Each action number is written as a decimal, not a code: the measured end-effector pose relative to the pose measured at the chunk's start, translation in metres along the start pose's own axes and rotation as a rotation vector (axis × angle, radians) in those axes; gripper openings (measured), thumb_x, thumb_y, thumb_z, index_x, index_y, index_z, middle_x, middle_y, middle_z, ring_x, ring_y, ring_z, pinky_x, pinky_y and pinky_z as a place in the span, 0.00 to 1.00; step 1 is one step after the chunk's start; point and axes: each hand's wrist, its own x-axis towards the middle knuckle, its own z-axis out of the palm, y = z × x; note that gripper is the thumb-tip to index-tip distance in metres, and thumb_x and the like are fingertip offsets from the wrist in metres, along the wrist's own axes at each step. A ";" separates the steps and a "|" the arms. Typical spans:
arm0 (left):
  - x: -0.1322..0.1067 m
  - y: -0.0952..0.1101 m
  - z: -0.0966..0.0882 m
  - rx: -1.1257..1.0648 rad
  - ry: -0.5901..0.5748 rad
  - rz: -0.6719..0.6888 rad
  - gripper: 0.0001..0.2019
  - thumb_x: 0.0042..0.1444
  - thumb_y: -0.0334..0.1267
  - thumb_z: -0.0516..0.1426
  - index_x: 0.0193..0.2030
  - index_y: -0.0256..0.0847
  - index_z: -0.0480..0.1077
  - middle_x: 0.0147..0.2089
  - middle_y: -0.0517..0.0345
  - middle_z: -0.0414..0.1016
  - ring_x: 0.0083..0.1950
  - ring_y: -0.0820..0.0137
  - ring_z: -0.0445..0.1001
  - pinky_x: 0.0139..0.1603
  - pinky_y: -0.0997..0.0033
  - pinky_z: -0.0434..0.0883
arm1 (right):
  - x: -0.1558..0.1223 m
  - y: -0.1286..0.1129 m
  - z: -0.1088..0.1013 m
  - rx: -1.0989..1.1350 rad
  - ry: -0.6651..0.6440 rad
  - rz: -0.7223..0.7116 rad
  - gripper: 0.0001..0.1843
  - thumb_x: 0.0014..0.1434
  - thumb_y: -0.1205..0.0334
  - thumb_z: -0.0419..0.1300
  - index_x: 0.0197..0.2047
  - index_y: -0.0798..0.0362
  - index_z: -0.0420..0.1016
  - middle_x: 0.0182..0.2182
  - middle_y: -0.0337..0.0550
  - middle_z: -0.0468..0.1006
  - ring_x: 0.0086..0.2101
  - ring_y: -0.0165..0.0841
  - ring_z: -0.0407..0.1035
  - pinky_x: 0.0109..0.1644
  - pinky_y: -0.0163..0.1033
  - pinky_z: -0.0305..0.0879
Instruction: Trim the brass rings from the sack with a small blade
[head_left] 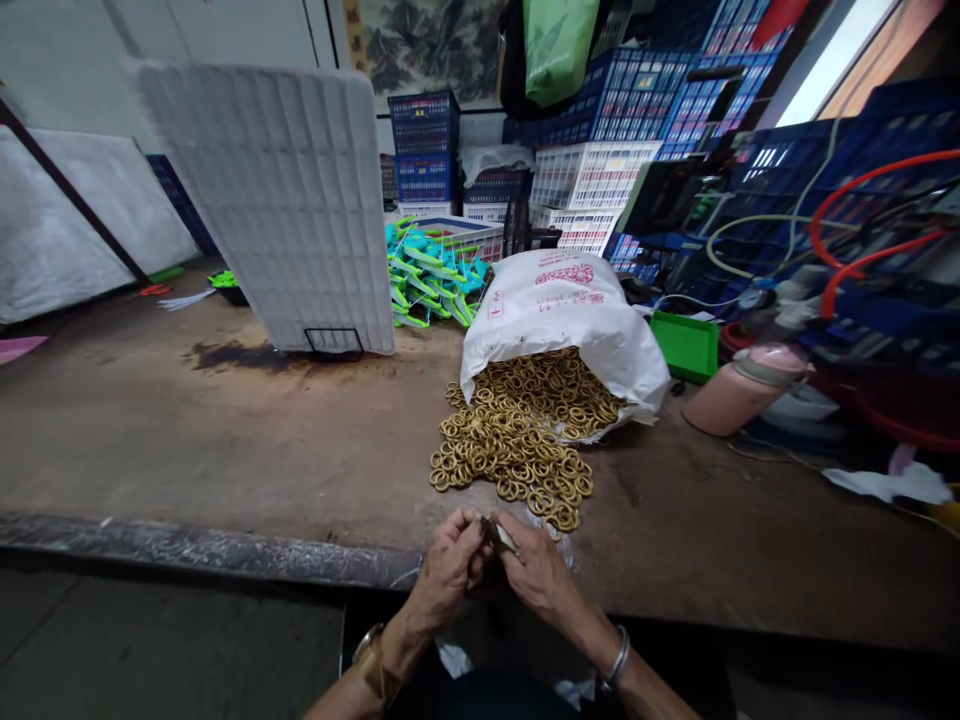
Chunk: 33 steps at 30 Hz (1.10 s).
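My left hand (pixel 448 568) and my right hand (pixel 538 570) meet at the near edge of the brown worktable (pixel 225 430), fingers pinched together around a small dark and silvery part (pixel 498 536) that I cannot name. Just beyond them lies a heap of brass rings (pixel 517 445), spilling from a white sack (pixel 562 310) that lies on its side with its mouth towards me. A clear plastic scrap shows beside my right hand.
A white gridded tray (pixel 277 200) stands upright at the back left. Turquoise and green parts (pixel 427 275) are piled behind the sack. A green bin (pixel 686 345), a pink flask (pixel 742 390), hoses and blue crates crowd the right.
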 end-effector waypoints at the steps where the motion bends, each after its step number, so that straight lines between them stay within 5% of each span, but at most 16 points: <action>1: 0.000 0.001 0.000 0.015 0.006 0.001 0.16 0.49 0.50 0.54 0.29 0.40 0.57 0.21 0.69 0.59 0.15 0.85 0.49 0.14 0.82 0.46 | -0.001 -0.001 0.001 -0.036 -0.005 -0.004 0.09 0.46 0.74 0.44 0.27 0.52 0.61 0.21 0.35 0.65 0.22 0.27 0.57 0.27 0.32 0.49; 15: -0.002 0.002 0.002 0.198 0.065 0.111 0.17 0.47 0.52 0.54 0.23 0.39 0.58 0.17 0.68 0.58 0.16 0.83 0.51 0.17 0.79 0.50 | 0.002 0.009 0.006 -0.267 -0.010 -0.011 0.13 0.44 0.75 0.45 0.32 0.53 0.63 0.22 0.37 0.68 0.23 0.28 0.60 0.27 0.33 0.46; 19: -0.015 0.008 0.007 0.209 -0.001 0.036 0.17 0.48 0.51 0.54 0.25 0.38 0.59 0.18 0.66 0.61 0.16 0.83 0.53 0.17 0.80 0.50 | 0.006 0.023 -0.002 -0.388 0.009 0.122 0.09 0.50 0.72 0.46 0.34 0.54 0.64 0.20 0.39 0.68 0.21 0.28 0.60 0.25 0.34 0.42; 26: -0.014 0.011 0.010 -0.109 -0.006 -0.095 0.16 0.48 0.49 0.55 0.28 0.36 0.62 0.28 0.59 0.68 0.18 0.82 0.58 0.15 0.82 0.51 | 0.025 0.029 -0.021 -0.495 0.210 0.213 0.05 0.54 0.68 0.48 0.32 0.53 0.64 0.22 0.39 0.71 0.23 0.28 0.63 0.26 0.34 0.43; 33: -0.010 0.009 0.002 -0.282 0.022 -0.115 0.11 0.48 0.39 0.56 0.37 0.39 0.62 0.27 0.59 0.70 0.19 0.78 0.63 0.14 0.81 0.55 | 0.045 0.020 -0.012 -0.593 0.189 0.260 0.07 0.56 0.59 0.50 0.35 0.52 0.64 0.28 0.42 0.74 0.29 0.32 0.69 0.28 0.35 0.46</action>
